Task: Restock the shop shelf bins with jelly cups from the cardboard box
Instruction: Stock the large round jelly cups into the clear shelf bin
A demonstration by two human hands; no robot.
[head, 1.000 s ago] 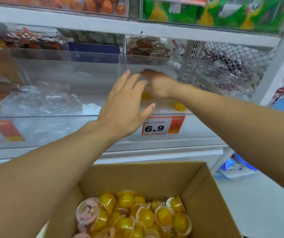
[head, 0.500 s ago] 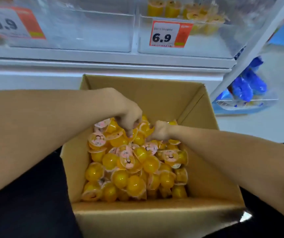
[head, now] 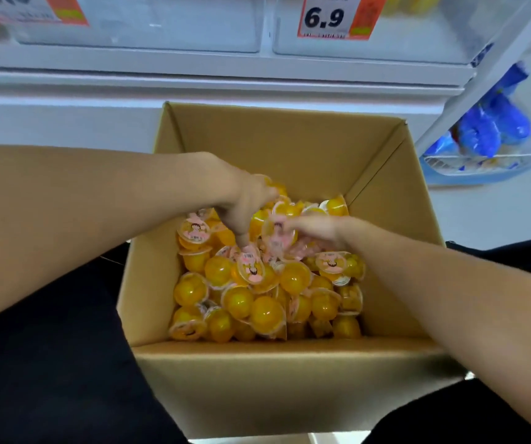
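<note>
Head view, looking down into an open cardboard box (head: 289,373). Heap of yellow jelly cups (head: 257,302) on the box floor, some dome up, some showing pink printed lids; far cups blurred by motion.

Hidden or cut off: fingertips of both hands buried among the cups, so exact finger positions not readable. Upper edge of view crops the clear shelf bins (head: 386,43); only their front walls visible, with a "6.9" price tag (head: 331,17) on the right bin and a second, partly cropped tag (head: 33,9) at the left. Yellow shapes behind the right bin's wall too blurred to identify with certainty. Blue packets (head: 495,123) in a white wire basket (head: 482,161) at right, details indistinct.

Left hand (head: 244,200): fingers curled downward into the heap, closed around cups near the far side. Right hand (head: 315,229): fingers bent and smeared by blur, touching a lidded cup; firm grasp or mere contact not determinable. Hands close together, not touching.
</note>
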